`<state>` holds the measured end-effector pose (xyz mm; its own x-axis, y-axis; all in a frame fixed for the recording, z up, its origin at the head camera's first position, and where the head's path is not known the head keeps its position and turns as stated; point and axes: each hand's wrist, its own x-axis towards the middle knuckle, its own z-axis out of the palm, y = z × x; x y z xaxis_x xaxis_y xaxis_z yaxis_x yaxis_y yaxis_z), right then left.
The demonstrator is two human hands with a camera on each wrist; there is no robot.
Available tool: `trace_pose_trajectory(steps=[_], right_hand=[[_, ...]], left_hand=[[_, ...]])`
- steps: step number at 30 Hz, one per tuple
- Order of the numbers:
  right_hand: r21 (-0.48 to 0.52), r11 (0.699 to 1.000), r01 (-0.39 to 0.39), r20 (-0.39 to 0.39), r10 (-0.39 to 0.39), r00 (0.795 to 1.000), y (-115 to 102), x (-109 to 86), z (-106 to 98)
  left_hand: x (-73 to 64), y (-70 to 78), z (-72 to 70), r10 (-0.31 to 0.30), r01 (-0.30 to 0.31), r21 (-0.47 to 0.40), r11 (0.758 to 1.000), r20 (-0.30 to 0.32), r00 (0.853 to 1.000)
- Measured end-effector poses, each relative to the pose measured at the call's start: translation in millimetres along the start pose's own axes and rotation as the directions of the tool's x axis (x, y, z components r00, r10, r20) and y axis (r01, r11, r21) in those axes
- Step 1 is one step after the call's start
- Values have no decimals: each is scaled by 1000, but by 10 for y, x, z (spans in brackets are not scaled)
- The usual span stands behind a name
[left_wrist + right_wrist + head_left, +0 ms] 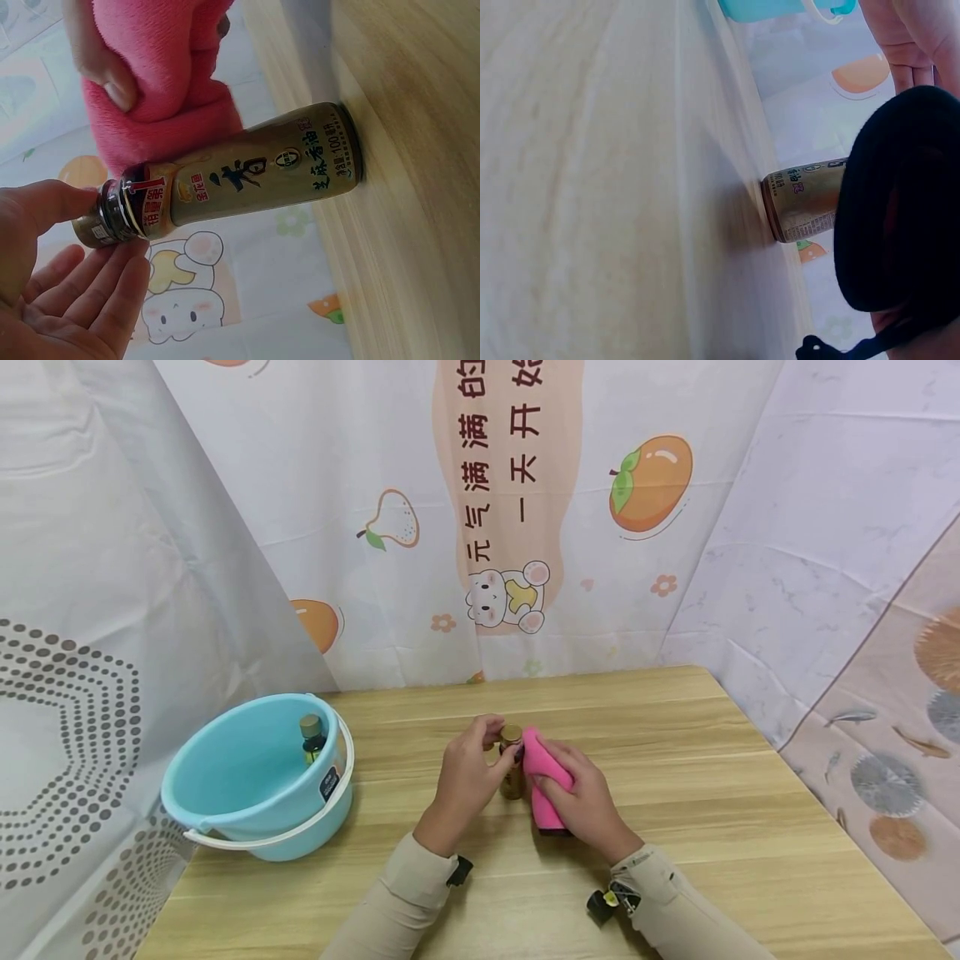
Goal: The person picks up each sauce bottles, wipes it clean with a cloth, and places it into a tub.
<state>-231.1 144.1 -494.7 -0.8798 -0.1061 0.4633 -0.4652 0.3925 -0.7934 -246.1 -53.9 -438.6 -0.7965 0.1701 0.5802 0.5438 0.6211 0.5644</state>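
Note:
A slim brown sesame oil bottle [513,782] stands upright on the table, its printed label [262,161] plain in the left wrist view. My left hand [467,770] pinches it at the top, thumb on the cap [91,231] and fingers on the other side. In my right hand [588,795] is a pink plush mitt-like piece [545,777], gripped with curled fingers. Its plush side touches or nearly touches the bottle. A black oval cuff [853,199] with a cord fills much of the right wrist view and hides part of the bottle and hand.
To the left stands a light blue bucket [300,842] with a white handle [262,842]. Inside it is a dark bottle [312,743] with a gold-brown cap. The wooden table [712,827] meets a printed curtain [360,635] at the back.

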Motion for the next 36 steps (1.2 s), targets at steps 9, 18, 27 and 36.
trace_pose_trajectory(steps=[9,18,27,36], right_hand=[[-6,1000,20,-12,-20,1000,15,6,46],[-14,998,-66,76,67,995,41,1,16],[-108,976,-191,119,203,972,19,-9,18],[-133,970,-204,152,223,963,65,-15,17]], left_hand=[[3,-1,-4,19,-19,-23,1000,7,1000],[4,2,3,12,-12,-18,1000,7,1000],[2,-10,3,15,-15,-27,1000,11,1000],[-11,-9,2,25,-25,9,1000,-25,999]])
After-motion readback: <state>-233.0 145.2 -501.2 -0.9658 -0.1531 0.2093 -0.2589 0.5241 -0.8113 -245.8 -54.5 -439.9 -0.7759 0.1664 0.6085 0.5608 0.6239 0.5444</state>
